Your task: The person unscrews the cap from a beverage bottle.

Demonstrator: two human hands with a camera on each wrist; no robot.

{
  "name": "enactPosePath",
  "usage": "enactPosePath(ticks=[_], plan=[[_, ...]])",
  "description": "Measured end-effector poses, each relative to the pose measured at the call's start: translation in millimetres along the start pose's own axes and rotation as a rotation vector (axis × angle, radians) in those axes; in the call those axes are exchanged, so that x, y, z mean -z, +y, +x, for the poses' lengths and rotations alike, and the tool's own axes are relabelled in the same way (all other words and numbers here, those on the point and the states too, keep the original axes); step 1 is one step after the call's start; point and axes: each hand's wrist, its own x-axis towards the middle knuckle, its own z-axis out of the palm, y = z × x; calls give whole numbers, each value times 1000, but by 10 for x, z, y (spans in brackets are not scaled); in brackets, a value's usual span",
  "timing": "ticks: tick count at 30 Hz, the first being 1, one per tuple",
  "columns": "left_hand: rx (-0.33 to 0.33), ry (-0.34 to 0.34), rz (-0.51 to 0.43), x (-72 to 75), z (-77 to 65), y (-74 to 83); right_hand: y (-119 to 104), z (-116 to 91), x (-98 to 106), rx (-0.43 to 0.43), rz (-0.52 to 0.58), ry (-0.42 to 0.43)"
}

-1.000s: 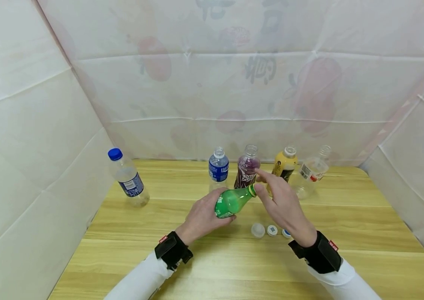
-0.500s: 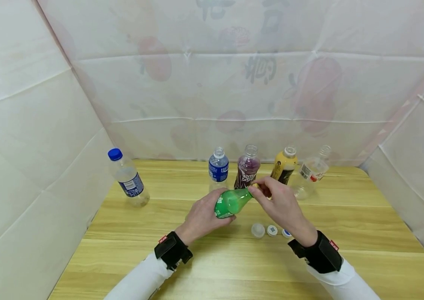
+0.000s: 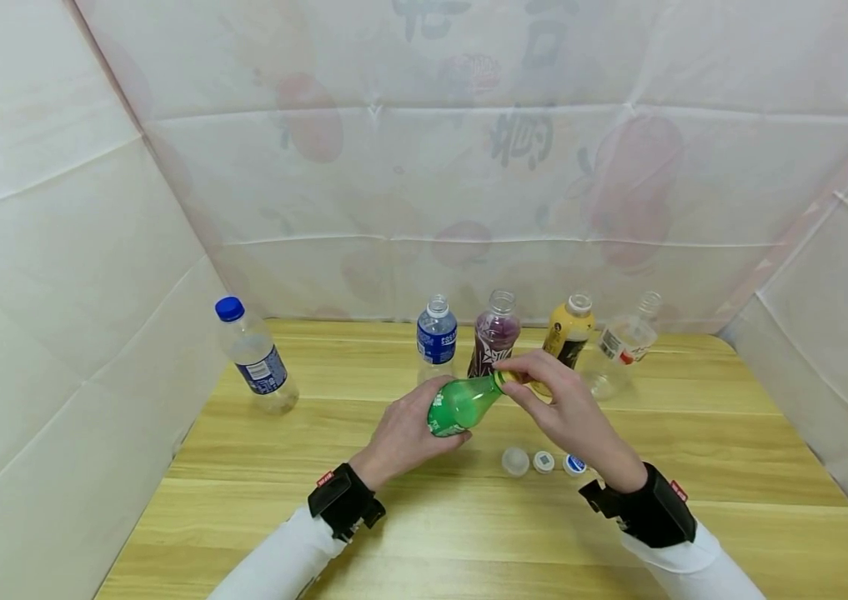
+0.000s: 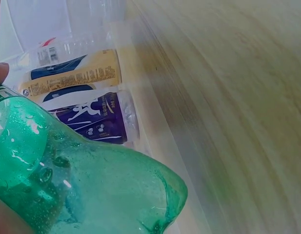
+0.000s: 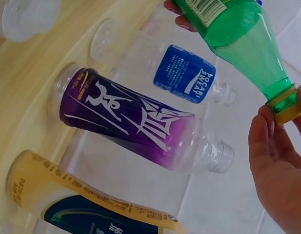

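Observation:
My left hand grips a green plastic bottle round its body, tilted with its neck toward the right. Thumb and fingers of my right hand pinch the yellow bottle cap at the end of the neck. A yellow ring circles the green neck just below the cap in the right wrist view. The left wrist view shows the bottle's clear green shoulder with droplets inside. Behind the hands stand an uncapped purple-labelled bottle and a blue-labelled one.
A yellow bottle and a clear bottle, both uncapped, stand further right. At the left is a blue-capped bottle. Three loose caps, one being a translucent cap, lie on the wooden table before the right hand.
My right fingers have closed in on the yellow cap from beside it, turning and shifting slightly. The left hand keeps the green bottle nearly still.

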Motion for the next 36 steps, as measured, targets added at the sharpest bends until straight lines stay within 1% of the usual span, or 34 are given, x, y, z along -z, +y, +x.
enactPosePath(ticks=[9, 13, 17, 20, 26, 30, 32, 36], plan=[[19, -10, -11, 4, -5, -11, -30, -15, 70, -84, 73, -86], [18, -16, -7, 4, -7, -12, -53, -20, 63, -122, 90, -102], [7, -11, 3, 11, -8, -14, -55, -25, 30, -151, 76, -102], [2, -1, 18, 22, -6, -21, -46, -29, 10, -160, 30, -73], [11, -2, 53, 40, -6, -36, -31, -38, -20, -175, -149, 26], [8, -11, 58, 45, -11, -43, -33, -20, -45, -183, -241, 53], [4, -12, 57, 44, -13, -47, -37, -2, -57, -188, -267, 53], [-11, -6, 61, 42, -9, -46, -46, 29, -74, -194, -267, 47]])
